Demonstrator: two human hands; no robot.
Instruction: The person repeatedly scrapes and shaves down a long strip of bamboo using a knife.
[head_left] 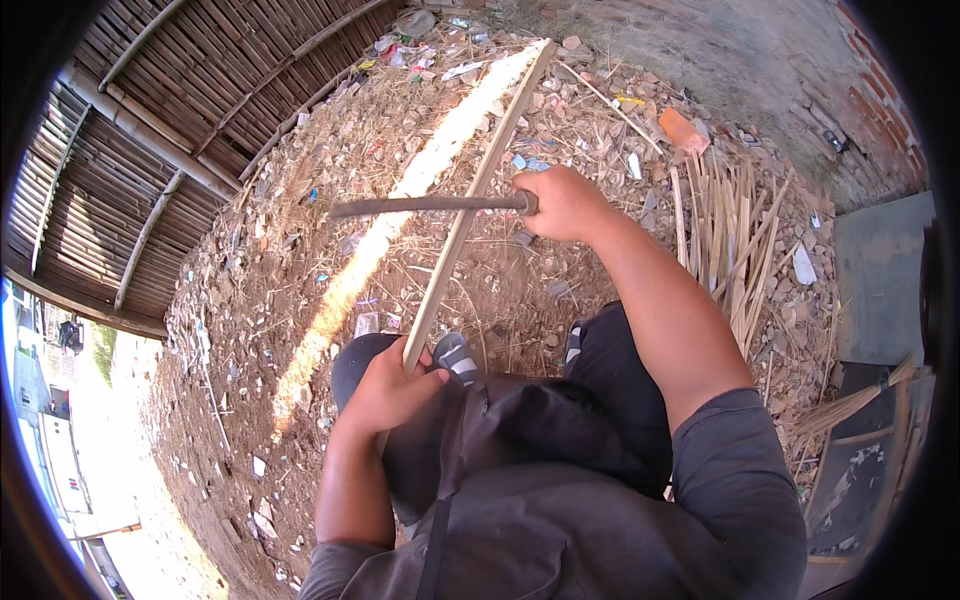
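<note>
Closed around the lower end of a long, pale bamboo strip [500, 140] is my left hand [392, 390], close to my knee. The strip slants up and away to the right, its far end over the littered ground. My right hand [566, 205] grips a long-bladed knife [410, 205] by its handle, which my fist hides. Its dark, narrow blade points left and lies across the strip around mid-length, edge-on to me. Whether blade and strip touch, I cannot tell.
Split bamboo strips [730, 235] lie heaped on the right. Broken brick, straw and plastic scraps cover the dirt ground [250, 330]. A bamboo slat wall [215, 80] stands at the far left, a rough plastered wall [700, 60] at the far right. Dark boards [880, 290] lean at the right edge.
</note>
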